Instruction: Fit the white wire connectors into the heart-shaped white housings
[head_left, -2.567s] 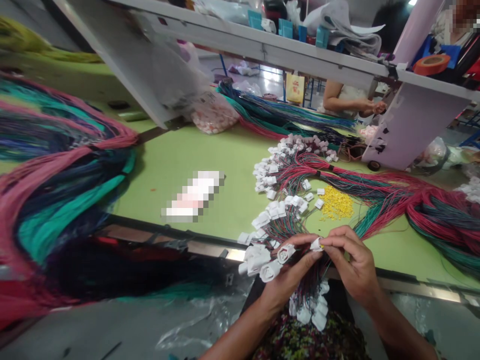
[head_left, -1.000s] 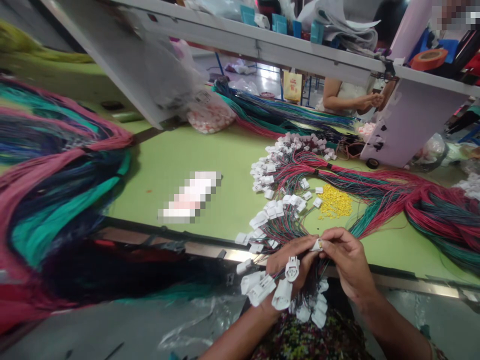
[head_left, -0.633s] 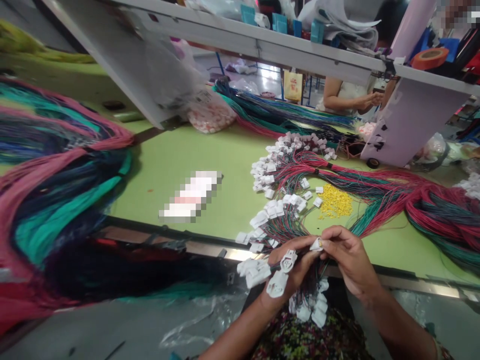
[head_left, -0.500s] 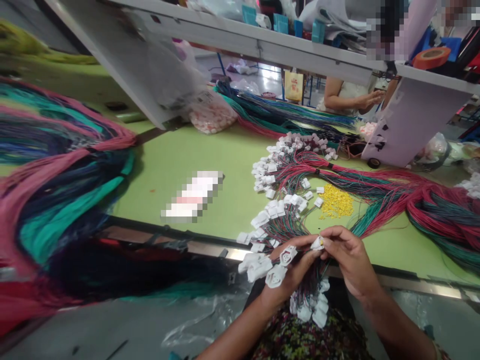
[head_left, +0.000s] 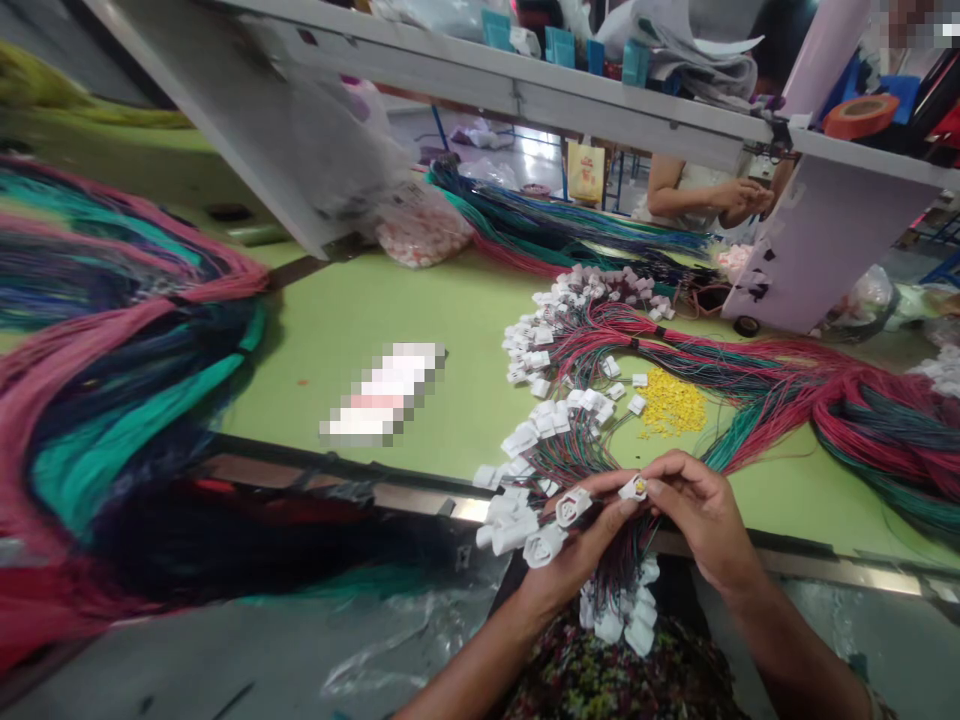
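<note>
Between my two hands is a white plug connector [head_left: 634, 488] with a small yellow piece in its face. My left hand [head_left: 581, 545] grips it by thumb and finger, and several more wired white connectors [head_left: 546, 545] stick out beside that hand. The thumb and forefinger of my right hand [head_left: 701, 510] pinch at the connector's yellow piece. Wires run down below my hands to a cluster of white connectors [head_left: 630, 615] hanging over my lap. Just beyond my hands lies a pile of small yellow pieces [head_left: 671, 402] on the green tabletop [head_left: 330, 330].
Bundled red, green and dark wires [head_left: 847, 390] with white connectors [head_left: 559, 325] lie across the table. More wire bundles [head_left: 150, 380] hang at the left. A bag of pale parts [head_left: 424, 225] sits under the shelf [head_left: 517, 95]. Across the table, a co-worker's hands [head_left: 739, 200] are visible.
The white connector has turned slightly, so its face and the yellow piece show more. My hands barely moved. The co-worker's hands have come closer together.
</note>
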